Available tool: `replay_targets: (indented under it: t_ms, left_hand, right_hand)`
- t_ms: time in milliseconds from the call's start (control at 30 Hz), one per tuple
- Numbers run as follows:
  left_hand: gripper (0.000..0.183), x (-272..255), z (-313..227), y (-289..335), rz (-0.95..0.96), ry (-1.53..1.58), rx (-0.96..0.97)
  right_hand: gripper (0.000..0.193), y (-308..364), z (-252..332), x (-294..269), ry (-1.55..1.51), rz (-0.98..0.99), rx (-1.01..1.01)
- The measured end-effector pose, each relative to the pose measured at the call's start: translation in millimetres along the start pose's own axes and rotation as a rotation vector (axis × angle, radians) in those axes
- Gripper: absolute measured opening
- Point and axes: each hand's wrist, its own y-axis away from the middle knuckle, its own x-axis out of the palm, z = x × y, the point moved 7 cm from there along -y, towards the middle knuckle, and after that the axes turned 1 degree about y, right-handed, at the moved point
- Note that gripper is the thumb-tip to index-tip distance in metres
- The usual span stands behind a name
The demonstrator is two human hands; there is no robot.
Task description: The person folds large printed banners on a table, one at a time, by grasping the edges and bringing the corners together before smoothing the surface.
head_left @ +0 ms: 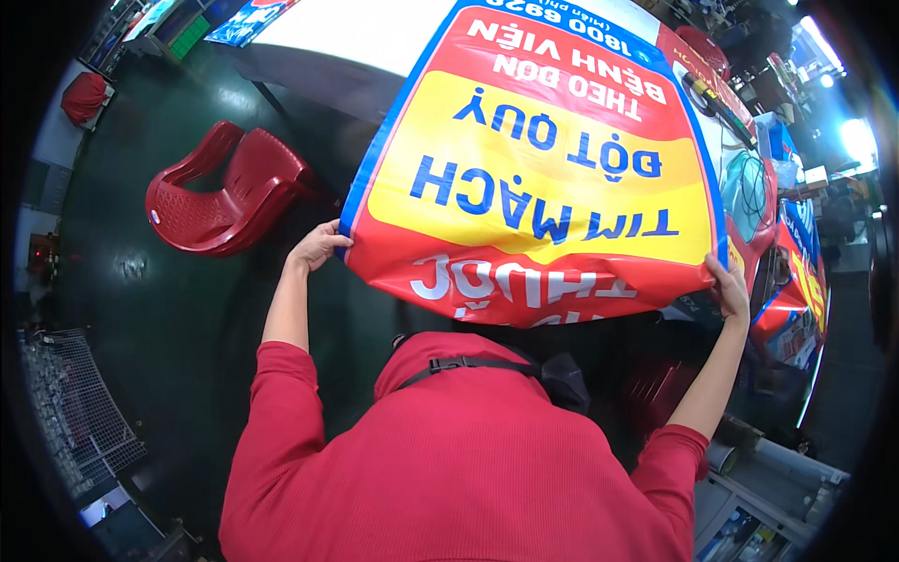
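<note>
Grip: both hands pinch the near edge of a large printed banner, 1 at each lower corner.
Left hand: left hand has its fingers curled over the banner's near left corner, at the blue border, pressed shut on the sheet.
Right hand: right hand clamps the near right corner, fingers closed along the edge; arm raised from a red sleeve.
Banner: glossy sheet with a blue border, red field, yellow panel and blue and white lettering, seen upside down; its near edge is creased and sags between the 2 hands.
Banner's place: it lies spread over the near end of a white table, running away from the person, with the held edge lifted off the table's near edge.
Table: pale top, dark underside; its right side carries a coiled cable and more red and blue printed sheets.
Floor: dark green floor, shiny.
Chairs: a stack of red plastic chairs stands on the floor off the table's left side, well apart from the left hand.
Room: wire rack at the lower left; cluttered shelves and bright lamps at the right.
</note>
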Motion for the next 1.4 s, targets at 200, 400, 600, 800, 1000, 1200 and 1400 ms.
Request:
replay_targets:
  t_ms: [200, 400, 600, 800, 1000, 1200, 1400]
  left_hand:
    - [0.044, -2.8, 12.1, -27.1, -0.066, 0.132, -0.237]
    - [0.031, 4.5, 25.3, -70.4, -0.031, -0.126, 0.051]
    - [0.032, 23.8, -123.6, -103.0, 0.013, -0.14, 0.081]
    - [0.03, 24.2, -194.3, -79.7, 0.056, 0.105, 0.179]
    - [0.026, 97.3, -236.9, 48.3, -0.048, 0.376, 0.354]
    - [0.031, 135.5, -268.6, 72.7, -0.299, -0.102, 0.745]
    - [0.035, 191.6, -364.2, 52.8, 0.218, -0.28, 0.903]
  right_hand:
    - [0.033, -18.0, -2.8, 9.6, -0.031, -0.182, -0.297]
    - [0.034, 11.9, -29.2, 3.4, -0.015, -0.286, -0.433]
    - [0.034, 13.8, 42.2, -11.7, 0.135, -0.26, -0.314]
    - [0.041, 16.3, -55.5, -116.1, -0.475, -0.525, -0.063]
    - [0.037, 53.3, -88.5, -216.1, -0.766, -0.346, -0.165]
    - [0.026, 109.9, -183.1, -268.4, -0.696, -0.543, -0.418]
    - [0.03, 336.8, -307.4, -306.7, -0.953, -0.949, -0.568]
